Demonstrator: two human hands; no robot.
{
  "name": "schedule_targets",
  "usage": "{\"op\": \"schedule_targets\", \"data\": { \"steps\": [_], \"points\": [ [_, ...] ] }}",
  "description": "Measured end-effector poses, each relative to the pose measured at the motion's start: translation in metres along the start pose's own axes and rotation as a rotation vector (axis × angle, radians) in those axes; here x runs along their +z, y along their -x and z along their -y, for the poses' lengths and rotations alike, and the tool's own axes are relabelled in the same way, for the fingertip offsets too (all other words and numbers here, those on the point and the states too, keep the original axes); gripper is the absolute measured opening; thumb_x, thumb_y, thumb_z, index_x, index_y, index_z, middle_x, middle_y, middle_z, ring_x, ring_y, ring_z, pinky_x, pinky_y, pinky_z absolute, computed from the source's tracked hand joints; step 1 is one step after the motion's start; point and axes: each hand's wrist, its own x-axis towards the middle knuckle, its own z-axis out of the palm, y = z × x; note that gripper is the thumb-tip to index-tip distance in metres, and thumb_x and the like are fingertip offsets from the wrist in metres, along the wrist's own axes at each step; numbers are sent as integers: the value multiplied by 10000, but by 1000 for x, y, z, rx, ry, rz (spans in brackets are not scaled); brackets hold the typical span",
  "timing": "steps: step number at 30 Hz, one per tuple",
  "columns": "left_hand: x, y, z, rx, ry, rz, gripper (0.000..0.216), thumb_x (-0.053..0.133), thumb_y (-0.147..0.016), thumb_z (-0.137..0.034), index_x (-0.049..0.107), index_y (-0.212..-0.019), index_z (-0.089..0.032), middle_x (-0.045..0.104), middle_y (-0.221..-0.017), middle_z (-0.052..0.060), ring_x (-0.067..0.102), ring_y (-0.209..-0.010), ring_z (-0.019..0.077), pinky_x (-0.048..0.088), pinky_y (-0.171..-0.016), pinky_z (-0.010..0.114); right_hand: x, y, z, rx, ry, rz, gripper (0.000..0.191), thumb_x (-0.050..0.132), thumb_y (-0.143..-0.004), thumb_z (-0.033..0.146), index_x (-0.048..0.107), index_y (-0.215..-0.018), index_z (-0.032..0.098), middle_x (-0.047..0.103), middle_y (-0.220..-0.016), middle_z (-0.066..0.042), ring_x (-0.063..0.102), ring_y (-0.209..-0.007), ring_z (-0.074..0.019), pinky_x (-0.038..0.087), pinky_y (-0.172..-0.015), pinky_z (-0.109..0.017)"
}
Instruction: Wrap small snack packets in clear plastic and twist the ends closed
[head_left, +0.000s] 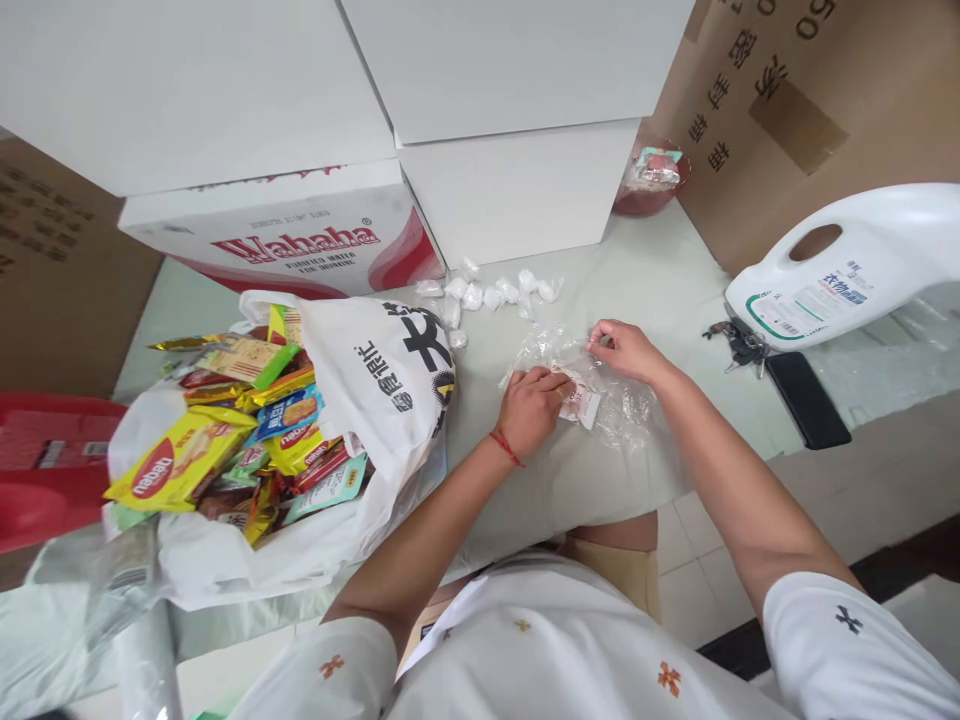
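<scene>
My left hand (pixel 529 408) rests on the table with its fingers curled around a small pink-and-white snack packet (pixel 579 400). The packet lies inside a clear plastic bag (pixel 592 385) spread flat on the pale green tabletop. My right hand (pixel 626 350) pinches the top edge of that clear bag. A row of several small white wrapped bundles (pixel 487 293) lies just beyond the bag. To the left stands an open white shopping bag (pixel 375 385) full of wrapped snacks (pixel 225 430).
White boxes (pixel 517 190) and a Wahaha carton (pixel 292 235) line the back. A white detergent jug (pixel 840 265), keys (pixel 739 340) and a black phone (pixel 806 400) lie on the right. A red bowl (pixel 651 180) sits behind; a red basket (pixel 45 460) stands at the left.
</scene>
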Motion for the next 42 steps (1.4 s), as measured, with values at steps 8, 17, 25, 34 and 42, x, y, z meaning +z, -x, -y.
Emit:
{"op": "schedule_targets", "data": {
  "steps": [8, 17, 25, 34, 42],
  "points": [
    [5, -8, 16, -116, 222, -80, 276, 582, -892, -118, 803, -984, -257, 783, -1087, 64, 683, -1026, 243, 501, -947, 435, 20, 54, 37, -185, -239, 213, 216, 608, -874, 413, 584, -833, 202, 625, -1409, -100, 567, -610, -96, 484, -633, -276],
    [8, 18, 44, -630, 628, -593, 190, 497, -885, -241, 677, -856, -186, 738, -916, 57, 692, -934, 200, 550, -932, 382, 60, 87, 51, -358, 447, 206, 219, 489, -864, 175, 675, -963, 235, 391, -1629, 23, 697, -1055, -224, 496, -650, -308],
    [-4, 7, 39, -749, 284, -564, 616, 463, -957, -649, 564, -1270, -128, 651, -1241, 228, 560, -1289, 362, 382, -1114, 514, 66, 92, 48, -379, 629, 195, 436, 481, -875, 176, 661, -1268, 227, 350, -1648, -2, 698, -1057, -253, 517, -616, -347],
    [-23, 0, 55, -817, 339, -81, 169, 665, -798, -310, 677, -765, -144, 659, -719, 42, 636, -756, 210, 480, -733, 321, 66, 97, 43, -400, 600, 172, 411, 492, -864, 147, 666, -1229, 223, 350, -1648, 20, 687, -1096, -219, 516, -604, -310],
    [-13, -4, 8, -498, 370, -388, 101, 600, -808, -109, 653, -759, -181, 703, -851, 34, 655, -785, 155, 536, -791, 291, 68, 97, 43, -363, 546, 155, 354, 532, -843, 155, 688, -1154, 222, 501, -1561, -18, 704, -1014, -228, 478, -589, -306]
  ]
}}
